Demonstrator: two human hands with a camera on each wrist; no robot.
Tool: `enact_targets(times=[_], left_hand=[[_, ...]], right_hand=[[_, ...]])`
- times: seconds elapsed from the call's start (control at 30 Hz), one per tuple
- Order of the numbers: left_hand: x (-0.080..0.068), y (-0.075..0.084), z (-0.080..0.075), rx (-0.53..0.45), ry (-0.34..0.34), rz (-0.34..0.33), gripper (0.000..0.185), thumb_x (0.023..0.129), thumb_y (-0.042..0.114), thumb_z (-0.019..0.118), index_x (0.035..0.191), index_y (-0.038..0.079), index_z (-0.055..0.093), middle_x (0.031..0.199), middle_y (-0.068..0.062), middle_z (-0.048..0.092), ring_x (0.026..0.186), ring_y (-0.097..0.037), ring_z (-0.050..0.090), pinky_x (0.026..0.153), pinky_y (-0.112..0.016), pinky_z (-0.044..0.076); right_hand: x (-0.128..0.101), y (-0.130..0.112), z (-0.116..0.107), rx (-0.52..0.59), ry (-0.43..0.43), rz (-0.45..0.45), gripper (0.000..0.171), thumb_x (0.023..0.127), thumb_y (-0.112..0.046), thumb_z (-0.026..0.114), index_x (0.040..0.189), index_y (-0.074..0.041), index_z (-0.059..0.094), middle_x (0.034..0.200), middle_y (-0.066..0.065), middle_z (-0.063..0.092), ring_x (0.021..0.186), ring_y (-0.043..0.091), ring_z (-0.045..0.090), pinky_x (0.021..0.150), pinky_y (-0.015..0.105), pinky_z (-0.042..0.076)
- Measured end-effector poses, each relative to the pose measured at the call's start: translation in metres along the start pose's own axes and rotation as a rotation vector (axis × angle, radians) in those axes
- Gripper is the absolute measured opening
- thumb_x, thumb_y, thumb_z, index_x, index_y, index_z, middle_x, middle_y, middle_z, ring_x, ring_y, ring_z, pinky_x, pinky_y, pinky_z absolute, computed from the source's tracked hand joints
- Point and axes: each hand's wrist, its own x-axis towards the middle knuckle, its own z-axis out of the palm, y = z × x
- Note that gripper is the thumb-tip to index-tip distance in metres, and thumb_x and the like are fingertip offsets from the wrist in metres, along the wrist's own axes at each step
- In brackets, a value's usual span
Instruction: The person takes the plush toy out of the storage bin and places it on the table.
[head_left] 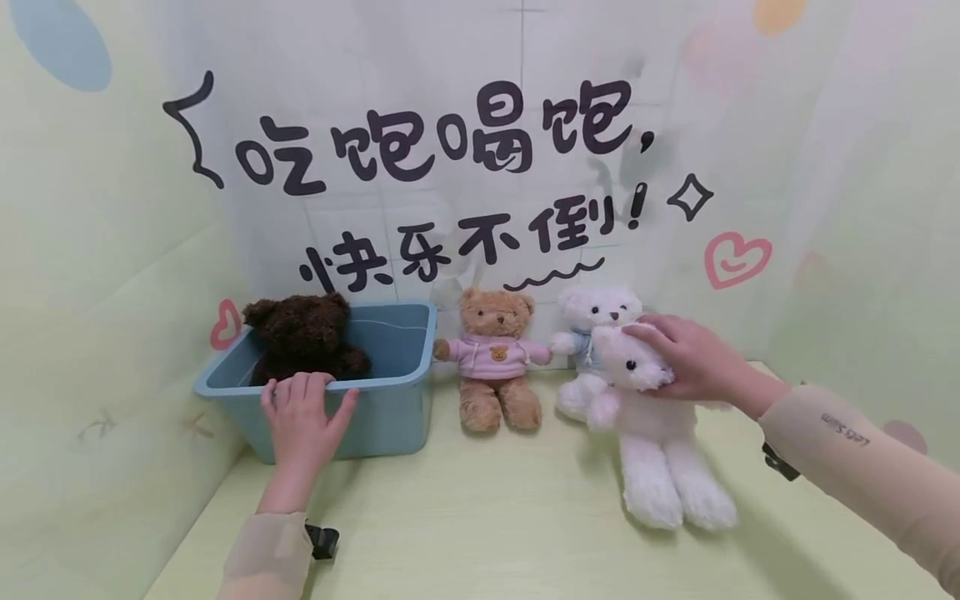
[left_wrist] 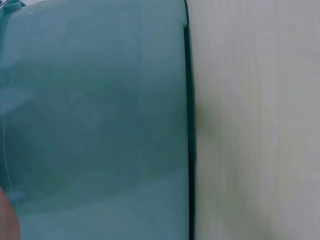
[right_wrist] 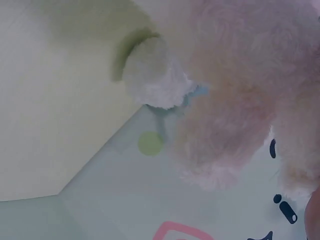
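My left hand [head_left: 306,421] grips the front rim of a blue plastic bin [head_left: 386,425], fingers over the edge and thumb outside. Inside the bin sits a dark brown teddy bear [head_left: 300,329]. The left wrist view shows mostly the bin's outer wall [left_wrist: 100,110]. With my right hand [head_left: 701,362] I hold a fluffy white plush toy [head_left: 652,442] by its head, its legs hanging down. Close up, its fur [right_wrist: 225,130] fills much of the right wrist view. Just behind it sits another white teddy bear [head_left: 600,304] in a light blue top, partly hidden.
A tan teddy bear [head_left: 498,358] in a pink hoodie sits between the bin and the white toys. Everything stands on a pale wooden table [head_left: 480,517]. A printed curtain [head_left: 450,50] with large dark characters closes off the back, and pale walls flank both sides.
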Motion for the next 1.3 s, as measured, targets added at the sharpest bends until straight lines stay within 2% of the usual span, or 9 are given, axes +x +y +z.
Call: enact_targets(times=[0.33,0.47,0.63,0.77,0.9,1.0,1.17,1.3], left_hand=[[0.000,0.000,0.002,0.004,0.021,0.007,0.068,0.094,0.066,0.038,0.099,0.000,0.055,0.093,-0.020,0.051,0.093,-0.043,0.041,0.101,-0.063,0.015],[0.002,0.001,0.002,0.006,0.014,0.002,0.068,0.094,0.066,0.038,0.099,0.000,0.054,0.094,-0.020,0.050,0.094,-0.042,0.040,0.102,-0.062,0.014],[0.003,0.001,0.000,0.008,0.012,-0.003,0.068,0.094,0.066,0.038,0.099,0.000,0.054,0.093,-0.020,0.050,0.093,-0.042,0.040,0.102,-0.063,0.014],[0.001,0.002,0.000,0.010,0.010,-0.003,0.069,0.094,0.066,0.037,0.099,0.000,0.054,0.092,-0.020,0.050,0.092,-0.042,0.041,0.100,-0.063,0.015],[0.001,0.002,0.000,0.008,0.011,-0.002,0.068,0.094,0.066,0.038,0.099,0.000,0.054,0.092,-0.019,0.050,0.093,-0.042,0.041,0.101,-0.062,0.015],[0.001,0.002,0.001,0.007,0.011,-0.002,0.068,0.094,0.066,0.038,0.099,0.000,0.054,0.093,-0.019,0.050,0.093,-0.042,0.041,0.101,-0.062,0.015],[0.000,0.001,0.001,0.008,0.006,-0.010,0.069,0.094,0.067,0.037,0.099,0.000,0.054,0.093,-0.019,0.050,0.094,-0.042,0.041,0.101,-0.063,0.015],[0.000,0.001,0.001,0.010,0.006,-0.010,0.069,0.094,0.067,0.037,0.099,0.000,0.054,0.093,-0.019,0.051,0.094,-0.042,0.041,0.101,-0.063,0.015]], right_hand=[[-0.031,-0.011,0.034,0.044,0.006,-0.035,0.086,0.061,-0.040,0.083,0.132,-0.005,0.050,0.124,0.020,0.053,0.103,0.036,0.057,0.081,0.052,0.048],[-0.038,-0.013,0.037,0.069,0.002,0.026,0.085,0.064,-0.042,0.083,0.133,-0.007,0.049,0.128,0.021,0.051,0.107,0.037,0.055,0.083,0.054,0.047],[-0.035,-0.015,0.033,0.137,-0.020,0.148,0.083,0.067,-0.048,0.084,0.134,-0.011,0.051,0.130,0.016,0.052,0.112,0.036,0.053,0.089,0.054,0.043],[-0.028,-0.019,0.031,0.160,-0.023,0.211,0.076,0.069,-0.044,0.084,0.130,-0.010,0.054,0.124,0.015,0.057,0.109,0.035,0.056,0.087,0.053,0.044],[-0.020,-0.021,0.028,0.160,-0.046,0.247,0.073,0.072,-0.044,0.082,0.132,-0.013,0.054,0.119,0.011,0.059,0.100,0.032,0.060,0.082,0.051,0.047],[-0.016,-0.021,0.026,0.151,-0.084,0.271,0.076,0.071,-0.050,0.081,0.132,-0.015,0.053,0.118,0.008,0.059,0.096,0.030,0.060,0.079,0.050,0.048],[-0.016,-0.019,0.026,0.125,-0.181,0.301,0.089,0.064,-0.061,0.081,0.134,-0.014,0.053,0.125,0.009,0.055,0.104,0.032,0.058,0.083,0.052,0.046],[-0.018,-0.018,0.026,0.120,-0.205,0.284,0.089,0.059,-0.048,0.087,0.133,-0.012,0.052,0.125,0.009,0.055,0.104,0.032,0.058,0.082,0.051,0.047]])
